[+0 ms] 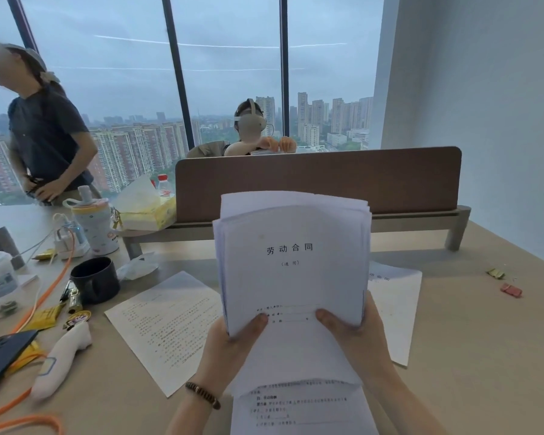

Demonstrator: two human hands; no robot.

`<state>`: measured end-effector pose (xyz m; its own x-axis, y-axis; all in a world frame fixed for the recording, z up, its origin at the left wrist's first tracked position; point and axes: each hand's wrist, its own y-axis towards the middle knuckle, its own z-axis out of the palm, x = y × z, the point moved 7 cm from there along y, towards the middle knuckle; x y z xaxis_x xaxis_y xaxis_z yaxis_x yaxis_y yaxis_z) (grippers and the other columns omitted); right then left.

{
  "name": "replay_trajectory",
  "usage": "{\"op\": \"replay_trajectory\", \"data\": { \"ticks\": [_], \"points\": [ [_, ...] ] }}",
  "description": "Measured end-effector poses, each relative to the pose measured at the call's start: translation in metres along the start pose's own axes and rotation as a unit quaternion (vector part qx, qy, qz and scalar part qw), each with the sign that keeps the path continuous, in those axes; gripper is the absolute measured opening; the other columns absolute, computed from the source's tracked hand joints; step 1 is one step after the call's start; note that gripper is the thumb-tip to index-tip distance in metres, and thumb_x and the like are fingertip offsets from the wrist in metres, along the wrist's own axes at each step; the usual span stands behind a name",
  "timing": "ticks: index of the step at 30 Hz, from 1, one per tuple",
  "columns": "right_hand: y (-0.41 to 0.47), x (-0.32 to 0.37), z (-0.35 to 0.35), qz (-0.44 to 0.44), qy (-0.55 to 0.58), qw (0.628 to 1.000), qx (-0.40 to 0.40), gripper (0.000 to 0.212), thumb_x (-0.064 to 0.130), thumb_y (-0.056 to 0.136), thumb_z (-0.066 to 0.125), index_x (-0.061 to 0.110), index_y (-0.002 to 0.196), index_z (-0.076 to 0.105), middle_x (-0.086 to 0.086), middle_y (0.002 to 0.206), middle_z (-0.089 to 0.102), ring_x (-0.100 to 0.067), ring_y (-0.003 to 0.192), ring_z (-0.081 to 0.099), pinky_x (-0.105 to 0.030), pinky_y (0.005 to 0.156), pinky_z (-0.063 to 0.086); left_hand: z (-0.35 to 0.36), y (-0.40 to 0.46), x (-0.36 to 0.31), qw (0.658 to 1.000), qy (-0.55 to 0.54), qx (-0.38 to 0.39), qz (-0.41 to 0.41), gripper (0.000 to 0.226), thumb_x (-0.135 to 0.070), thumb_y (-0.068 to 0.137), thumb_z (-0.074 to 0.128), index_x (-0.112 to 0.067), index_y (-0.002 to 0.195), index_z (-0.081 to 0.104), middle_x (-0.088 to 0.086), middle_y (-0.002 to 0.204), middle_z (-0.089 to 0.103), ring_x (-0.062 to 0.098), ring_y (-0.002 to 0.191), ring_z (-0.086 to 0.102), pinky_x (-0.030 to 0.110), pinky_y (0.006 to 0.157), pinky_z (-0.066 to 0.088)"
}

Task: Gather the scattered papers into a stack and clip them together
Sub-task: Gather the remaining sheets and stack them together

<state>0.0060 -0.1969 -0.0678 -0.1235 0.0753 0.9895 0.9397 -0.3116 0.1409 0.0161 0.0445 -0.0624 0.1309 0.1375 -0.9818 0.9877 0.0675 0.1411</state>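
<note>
Papers (pixel 291 265) held upright over the middle of the desk (pixel 471 340), both hands wrapped round the bottom edge: left hand (pixel 230 343) at 7 o'clock, right hand (pixel 355 331) at 5 o'clock. Thin, light, floppy, slippery sheets, edges not lined up. Best held low by both sides. Loose sheet (pixel 167 328) flat at 8 o'clock, another sheet (pixel 396 309) at 3 o'clock. Small clips (pixel 511 290) far off at 3 o'clock.

The stack of papers (pixel 292 262) was thin matt white paper; the desk (pixel 471 340) looked smooth, matt beige; the mug (pixel 95 279) was dark and matt.
</note>
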Motion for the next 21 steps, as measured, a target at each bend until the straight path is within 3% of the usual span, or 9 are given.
{"op": "replay_trajectory", "data": {
  "ticks": [4,7,9,12,14,17,21],
  "points": [
    [0.004,0.010,-0.003,-0.013,-0.030,0.999,-0.008,0.042,0.031,0.078,0.084,0.036,0.104,0.051,0.011,0.097,0.072,-0.010,0.080,0.073,-0.037,0.071,0.061,-0.003,0.005,-0.005,0.999,0.002,0.032,-0.013,0.011,-0.022,0.091,0.065,-0.018,0.096,0.074,-0.002,0.089,0.080,0.018,0.079,0.076,0.036,0.069,0.062],
    [0.013,0.003,-0.003,0.015,-0.097,0.994,0.043,0.016,0.039,0.092,0.066,0.033,0.104,0.058,0.010,0.102,0.071,-0.010,0.085,0.071,-0.036,0.076,0.059,-0.007,0.004,0.010,0.994,-0.047,0.041,-0.095,0.015,-0.019,0.091,0.064,-0.009,0.095,0.074,0.011,0.089,0.079,0.027,0.077,0.076,0.039,0.067,0.062],
    [0.023,-0.005,-0.012,0.007,-0.191,0.980,0.048,0.020,0.044,0.099,0.051,0.030,0.103,0.064,0.004,0.110,0.069,-0.013,0.096,0.066,-0.033,0.082,0.052,-0.013,0.002,0.026,0.985,-0.069,0.034,-0.155,0.017,-0.018,0.090,0.066,-0.004,0.093,0.074,0.017,0.085,0.078,0.029,0.071,0.075,0.039,0.063,0.062],
    [0.040,-0.033,-0.035,0.017,-0.418,0.908,0.030,0.051,0.057,0.100,0.030,0.030,0.132,0.058,-0.006,0.143,0.050,-0.027,0.131,0.049,-0.042,0.107,0.039,-0.021,-0.002,0.046,0.972,-0.094,0.028,-0.215,0.016,-0.015,0.090,0.066,-0.001,0.095,0.072,0.019,0.087,0.078,0.030,0.069,0.075,0.037,0.060,0.062],
    [0.046,-0.062,-0.045,0.078,-0.535,0.838,0.070,0.052,0.063,0.098,0.020,0.041,0.136,0.048,-0.007,0.158,0.029,-0.034,0.143,0.029,-0.053,0.112,0.027,-0.026,-0.002,0.057,0.972,-0.077,0.013,-0.223,0.016,-0.014,0.091,0.065,0.000,0.095,0.072,0.017,0.083,0.078,0.027,0.067,0.076,0.034,0.055,0.061],
    [0.048,-0.077,-0.049,0.069,-0.606,0.786,0.101,0.047,0.065,0.092,0.018,0.043,0.120,0.049,-0.001,0.147,0.039,-0.033,0.136,0.033,-0.055,0.104,0.030,-0.032,0.000,0.067,0.975,-0.029,-0.003,-0.221,0.018,-0.016,0.092,0.065,0.000,0.094,0.072,0.012,0.077,0.078,0.025,0.065,0.075,0.031,0.055,0.059],
    [0.051,-0.070,-0.048,-0.006,-0.581,0.808,0.096,0.059,0.068,0.078,0.021,0.036,0.098,0.066,0.013,0.114,0.061,-0.019,0.121,0.053,-0.041,0.095,0.043,-0.036,0.002,0.072,0.974,-0.014,-0.005,-0.228,0.022,-0.020,0.093,0.064,-0.001,0.092,0.073,0.015,0.082,0.078,0.031,0.072,0.075,0.035,0.062,0.060]
  ]
}}
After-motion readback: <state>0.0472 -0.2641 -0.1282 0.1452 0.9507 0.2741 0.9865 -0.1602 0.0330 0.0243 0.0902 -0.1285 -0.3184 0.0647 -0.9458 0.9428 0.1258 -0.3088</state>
